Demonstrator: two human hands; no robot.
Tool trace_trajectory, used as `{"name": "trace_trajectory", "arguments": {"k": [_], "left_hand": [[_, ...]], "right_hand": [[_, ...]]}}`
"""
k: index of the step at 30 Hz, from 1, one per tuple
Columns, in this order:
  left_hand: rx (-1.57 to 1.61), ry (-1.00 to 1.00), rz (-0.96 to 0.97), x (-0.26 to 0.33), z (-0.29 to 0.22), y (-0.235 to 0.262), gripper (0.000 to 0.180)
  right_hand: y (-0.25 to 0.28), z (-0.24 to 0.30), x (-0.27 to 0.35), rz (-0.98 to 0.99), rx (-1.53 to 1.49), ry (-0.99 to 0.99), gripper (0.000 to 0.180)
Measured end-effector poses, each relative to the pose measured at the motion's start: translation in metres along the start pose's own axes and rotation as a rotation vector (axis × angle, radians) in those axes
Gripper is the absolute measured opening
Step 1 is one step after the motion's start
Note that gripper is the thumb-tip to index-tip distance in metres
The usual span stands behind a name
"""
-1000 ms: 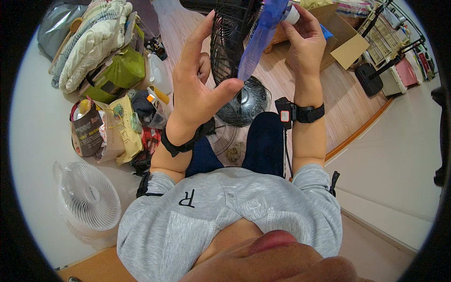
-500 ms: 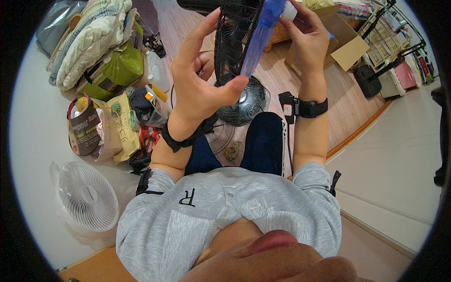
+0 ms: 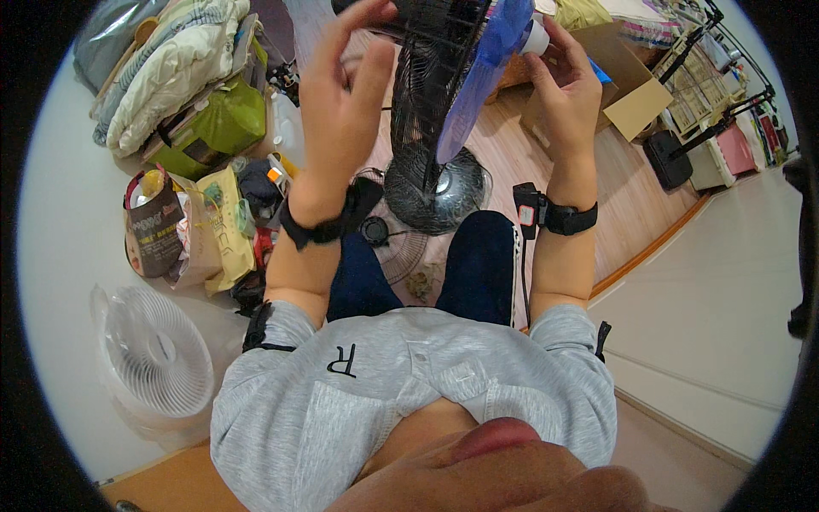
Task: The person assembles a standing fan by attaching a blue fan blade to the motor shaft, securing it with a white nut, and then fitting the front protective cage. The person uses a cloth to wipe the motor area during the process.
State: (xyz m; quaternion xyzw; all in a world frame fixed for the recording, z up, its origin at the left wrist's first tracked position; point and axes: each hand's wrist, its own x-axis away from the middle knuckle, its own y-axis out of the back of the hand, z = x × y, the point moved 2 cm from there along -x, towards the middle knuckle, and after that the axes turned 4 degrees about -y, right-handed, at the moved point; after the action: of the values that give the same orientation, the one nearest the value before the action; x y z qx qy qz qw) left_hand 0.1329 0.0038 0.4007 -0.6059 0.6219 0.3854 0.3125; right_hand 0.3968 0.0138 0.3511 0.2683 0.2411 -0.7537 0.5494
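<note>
An upright fan stands in front of me, its black wire rear grille [image 3: 418,94] seen edge-on. Translucent blue fan blades [image 3: 482,81] sit on its right side, with a white round cap [image 3: 536,38] at their centre. The thumb and fingers of my right hand [image 3: 567,98] are closed on that cap. To the left of the grille, my left hand [image 3: 341,111] is raised with fingers apart, slightly blurred and holding nothing. Below is the fan's glossy black round base [image 3: 439,196], partly covered by clear plastic. The fan's top runs out of view.
A loose wire grille [image 3: 405,256] lies on the floor by my legs. At left are a plastic-wrapped white fan grille [image 3: 162,350], several bags [image 3: 226,230], a green bag [image 3: 209,128] and folded bedding [image 3: 171,77]. An open cardboard box [image 3: 636,102] and a black stand [image 3: 670,158] are at right.
My left hand has come off the black grille and moved left. My right hand stays at the white cap. The blue blades have turned, and more of the base shows.
</note>
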Motion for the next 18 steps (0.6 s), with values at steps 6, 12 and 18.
{"name": "trace_trajectory", "arguments": {"k": [6,12,18], "left_hand": [[-0.604,-0.175,-0.079,-0.079,0.045,0.011,0.040],[-0.432,0.400,0.200,-0.128,0.109,0.013,0.045],[0.230,0.557,0.219,-0.118,0.141,0.004,0.046]], "right_hand": [[0.000,0.003,-0.004,0.016,-0.003,-0.016,0.047],[-0.001,0.007,-0.003,0.045,0.060,-0.016,0.049],[-0.004,0.004,-0.005,0.019,-0.025,0.017,0.049]]}}
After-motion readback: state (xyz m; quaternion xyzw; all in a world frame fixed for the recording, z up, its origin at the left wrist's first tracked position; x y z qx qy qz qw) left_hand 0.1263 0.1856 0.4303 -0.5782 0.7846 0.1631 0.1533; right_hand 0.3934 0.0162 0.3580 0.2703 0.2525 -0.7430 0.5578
